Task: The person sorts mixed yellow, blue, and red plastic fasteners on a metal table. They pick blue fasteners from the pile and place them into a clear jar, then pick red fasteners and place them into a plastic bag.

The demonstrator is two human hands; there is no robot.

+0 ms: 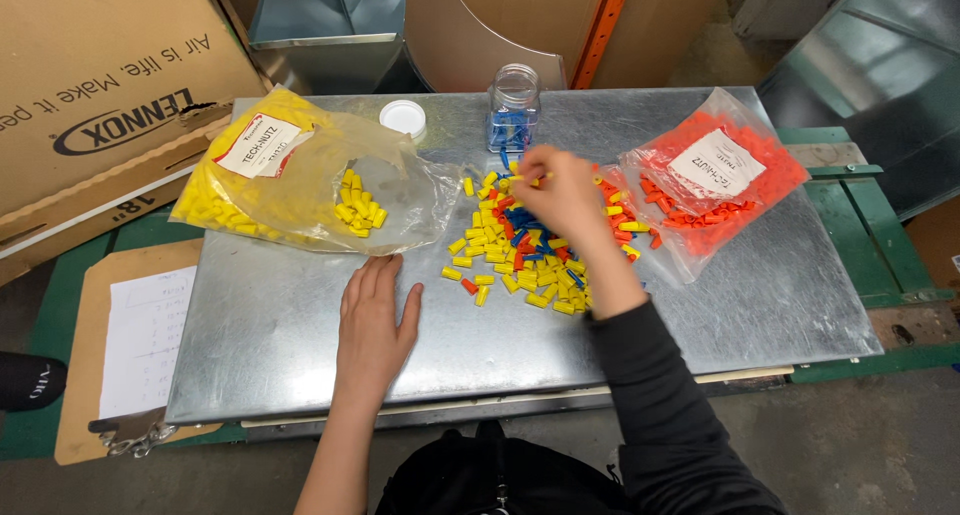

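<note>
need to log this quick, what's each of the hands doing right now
Left hand: open, flat on the metal sheet, holding nothing.
Right hand: fingers pinched on a small yellow piece above the mixed pile.

**Around the sheet-metal bench**

Over on the left, a clipboard (95, 365) lies flat on the green surface, a handwritten sheet of paper (145, 340) clipped to it. Above that, a big cardboard box (95, 85) leans in, its lower edge torn and creased. Up top, sheet-metal ductwork (325, 15) stands behind the bench, and an orange upright post (605, 25) runs diagonally past a curved tan panel (500, 25). To the right, more galvanised duct (880, 75) fills the corner. A green frame (860, 225) pokes out beside the bench, with grey concrete floor (860, 445) below.
</note>
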